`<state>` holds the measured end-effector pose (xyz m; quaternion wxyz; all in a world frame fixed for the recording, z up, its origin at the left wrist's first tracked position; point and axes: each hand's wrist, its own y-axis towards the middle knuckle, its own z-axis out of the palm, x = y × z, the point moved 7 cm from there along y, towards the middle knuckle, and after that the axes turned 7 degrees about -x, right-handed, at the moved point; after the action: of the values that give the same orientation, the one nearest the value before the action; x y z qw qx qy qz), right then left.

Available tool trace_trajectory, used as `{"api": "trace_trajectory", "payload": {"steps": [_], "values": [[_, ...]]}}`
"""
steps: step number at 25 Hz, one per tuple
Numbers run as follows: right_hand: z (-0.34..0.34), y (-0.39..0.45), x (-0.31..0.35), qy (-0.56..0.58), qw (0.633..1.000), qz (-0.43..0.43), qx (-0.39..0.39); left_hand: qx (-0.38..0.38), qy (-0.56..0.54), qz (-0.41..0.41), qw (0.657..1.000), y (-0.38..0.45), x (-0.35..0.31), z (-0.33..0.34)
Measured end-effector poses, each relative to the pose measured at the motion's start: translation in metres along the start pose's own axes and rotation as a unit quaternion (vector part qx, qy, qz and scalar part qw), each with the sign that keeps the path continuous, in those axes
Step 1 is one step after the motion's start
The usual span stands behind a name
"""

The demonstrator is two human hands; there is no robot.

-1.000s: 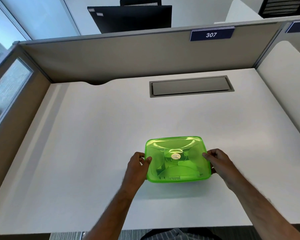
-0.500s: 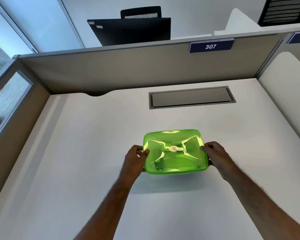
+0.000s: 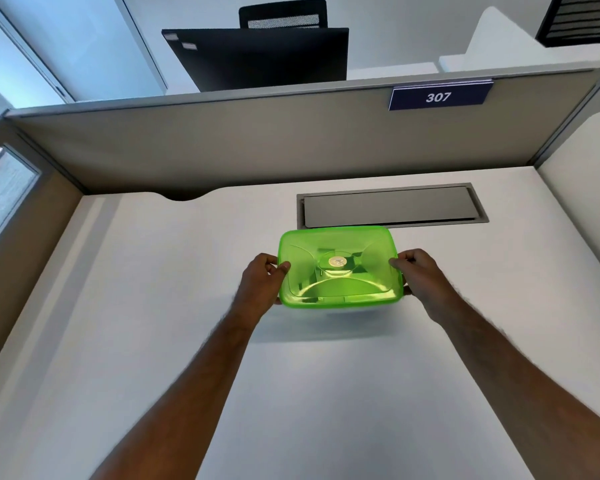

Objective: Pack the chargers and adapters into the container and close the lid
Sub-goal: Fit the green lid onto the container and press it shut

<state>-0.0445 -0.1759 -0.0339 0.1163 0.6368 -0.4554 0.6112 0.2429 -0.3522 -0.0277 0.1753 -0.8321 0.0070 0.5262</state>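
A translucent green container [image 3: 340, 285] with its lid [image 3: 371, 251] on is held just above the white desk [image 3: 153, 306], a shadow under it. My left hand [image 3: 260, 282] grips its left side, thumb on the lid's edge. My right hand [image 3: 420, 275] grips the right side the same way. Dark shapes show faintly through the green plastic; I cannot tell what they are. No loose chargers or adapters are in view.
A grey cable hatch [image 3: 392, 206] is set into the desk just behind the container. Beige partition walls [image 3: 222, 140] close the desk at the back and both sides. A black monitor back [image 3: 257, 57] rises behind the partition.
Both hands have carried the closed container away from me, toward the cable hatch, and my arms now stretch out further. The grip on both sides is unchanged.
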Motion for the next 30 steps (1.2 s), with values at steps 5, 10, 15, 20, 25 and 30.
{"api": "trace_trajectory", "payload": {"steps": [5, 10, 15, 20, 25, 30], "values": [[0.016, 0.040, 0.017, 0.010, 1.000, 0.000, -0.010, -0.004, 0.010, -0.001, 1.000, 0.044, -0.013, 0.011], [0.022, 0.063, 0.021, 0.017, 1.000, 0.001, -0.018, -0.005, 0.011, -0.006, 1.000, 0.068, -0.013, 0.020], [0.023, 0.069, 0.013, 0.026, 0.999, -0.017, -0.025, -0.020, 0.026, 0.013, 0.999, 0.073, -0.004, 0.024], [0.021, 0.062, 0.010, 0.041, 0.998, -0.039, -0.022, -0.014, 0.054, 0.046, 0.997, 0.071, -0.001, 0.025], [0.017, 0.049, 0.011, 0.036, 0.998, -0.048, -0.026, 0.002, -0.012, 0.013, 1.000, 0.056, 0.003, 0.022], [0.014, 0.034, 0.019, 0.040, 0.998, -0.046, -0.017, 0.062, -0.041, -0.019, 0.997, 0.035, -0.004, 0.020]]}}
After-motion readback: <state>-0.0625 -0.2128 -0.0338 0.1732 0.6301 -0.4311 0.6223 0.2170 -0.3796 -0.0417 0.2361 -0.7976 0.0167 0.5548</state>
